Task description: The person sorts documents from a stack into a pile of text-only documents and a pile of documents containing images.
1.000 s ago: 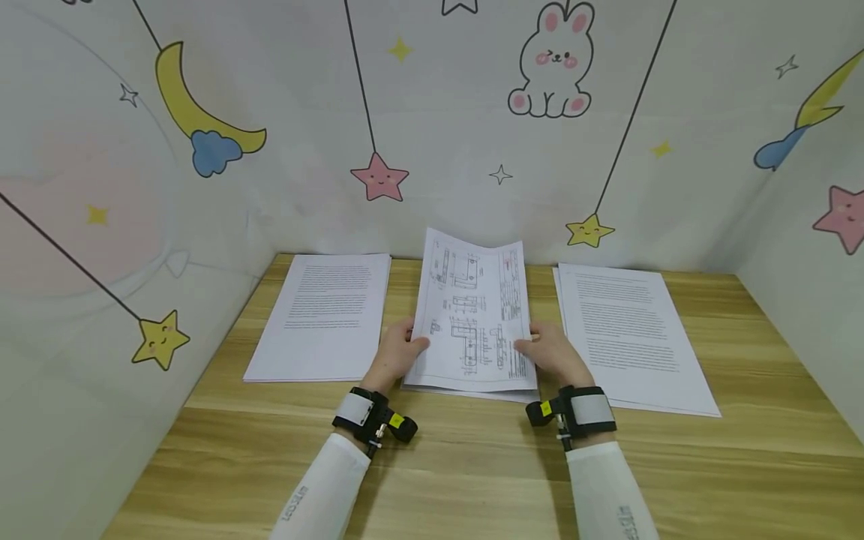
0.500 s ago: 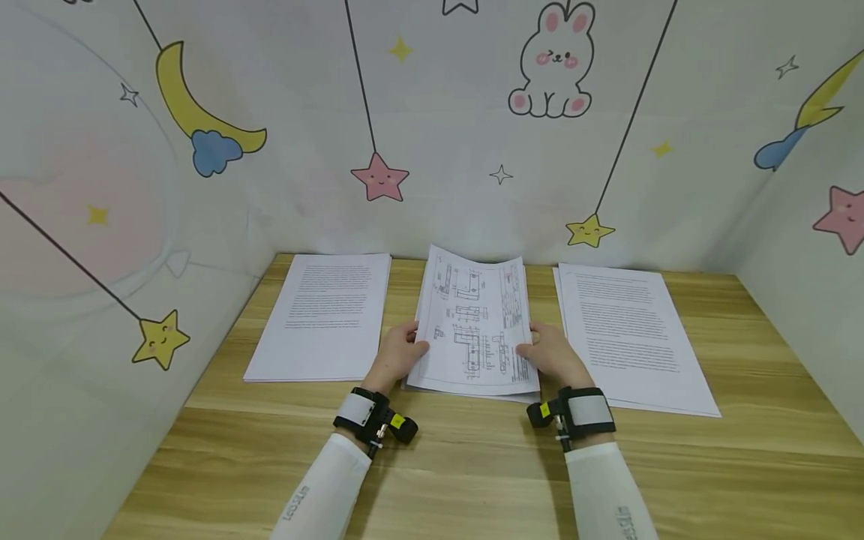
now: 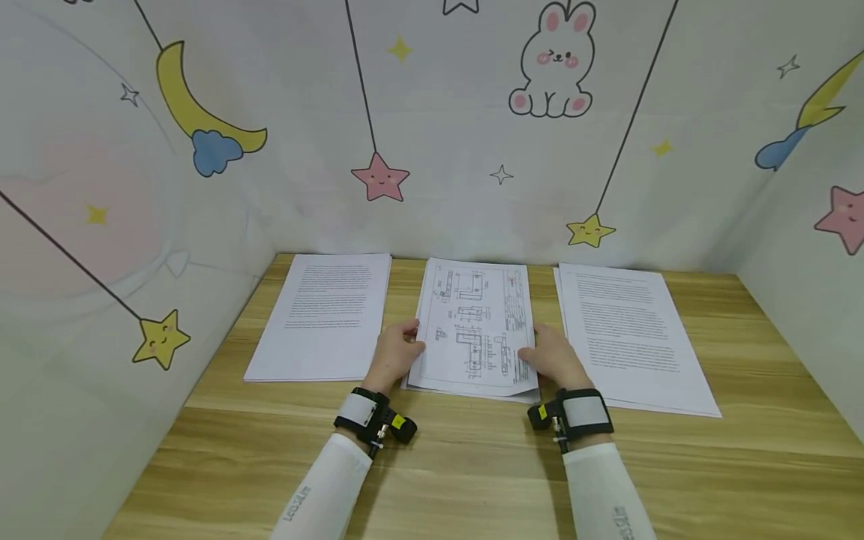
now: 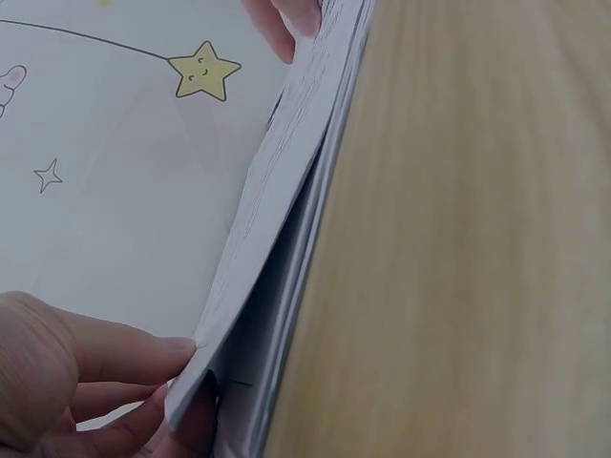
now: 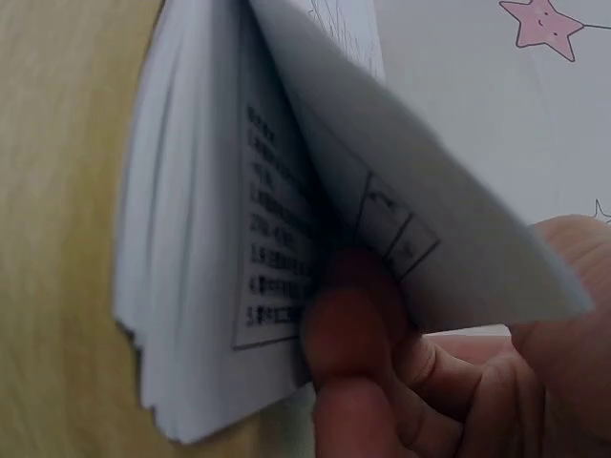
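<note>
At the far left, a yellow star [image 3: 160, 340] smiles from the printed wall covering. To its right, a stack of text pages [image 3: 313, 356] lies on the wooden table [image 3: 452, 480], its lines of print filling the upper part of the top page. Next comes the person's left hand [image 3: 394, 351], in a white sleeve [image 3: 324, 491] and a wrist strap [image 3: 355, 409]; its thumb lies on top of the drawing sheet [image 3: 475, 322] and its fingers are tucked underneath, clamped on the left edge. That sheet, covered in technical drawings, is in the middle, between the two text stacks, above a pile of more sheets [image 5: 177, 286]; both wrist views show a gap between it and the pile. Whether one sheet or several are pinched cannot be told. On its right edge, the person's right hand [image 3: 555, 356] grips likewise, thumb above and fingers below, and the right wrist view shows the near corner lifted off the pile. Beyond it, a second stack of text pages [image 3: 628, 337] lies at a slant, with the edges of lower pages showing along its left side.
</note>
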Available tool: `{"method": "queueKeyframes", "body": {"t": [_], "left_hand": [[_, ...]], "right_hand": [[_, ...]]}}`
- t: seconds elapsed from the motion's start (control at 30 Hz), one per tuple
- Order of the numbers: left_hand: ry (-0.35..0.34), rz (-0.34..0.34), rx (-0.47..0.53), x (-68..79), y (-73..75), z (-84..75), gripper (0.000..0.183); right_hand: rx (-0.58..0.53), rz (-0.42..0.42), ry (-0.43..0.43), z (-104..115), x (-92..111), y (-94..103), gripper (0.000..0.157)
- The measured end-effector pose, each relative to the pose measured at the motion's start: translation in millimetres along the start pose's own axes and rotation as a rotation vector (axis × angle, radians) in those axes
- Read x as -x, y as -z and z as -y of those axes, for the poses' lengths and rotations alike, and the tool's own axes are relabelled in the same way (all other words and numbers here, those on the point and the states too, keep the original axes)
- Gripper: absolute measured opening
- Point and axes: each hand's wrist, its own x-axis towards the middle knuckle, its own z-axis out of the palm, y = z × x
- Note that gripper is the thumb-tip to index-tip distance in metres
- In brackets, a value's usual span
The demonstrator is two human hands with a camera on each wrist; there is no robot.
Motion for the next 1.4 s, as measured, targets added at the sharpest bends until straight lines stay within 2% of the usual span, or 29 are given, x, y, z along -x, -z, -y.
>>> {"method": "queueKeyframes", "body": {"t": [0.2,0.37,0.67,0.83,1.1,1.27,1.4], "left_hand": [[-0.024,-0.025,-0.062,0.1,-1.1,0.1,0.045],[-0.011,-0.028,-0.076,0.3,-1.7,-0.6,0.045],[0.016,-0.083,-0.072,3.4,1.7,-5.7,0.037],[0.043,-0.081,-0.06,4.2,4.0,-8.1,0.034],[0.049,-0.072,-0.004,3.6,6.9,-5.6,0.033],[0.041,-0.06,-0.005,6.4,13.1,-4.3,0.035],[0.026,-0.05,-0.025,10.3,21.2,-3.6,0.035]], "right_hand": [[0.081,-0.002,0.009,-2.8,-0.9,-0.9,0.061],[0.11,-0.003,0.009,-2.1,-0.3,-0.5,0.061],[0.164,-0.003,0.015,-2.3,-0.3,0.7,0.061],[0.191,0.009,0.019,-1.5,0.8,2.8,0.063],[0.19,0.034,0.014,1.0,4.8,3.2,0.064],[0.175,-0.021,0.033,3.9,4.9,2.4,0.058],[0.105,-0.078,0.044,10.7,5.5,0.6,0.054]]}}
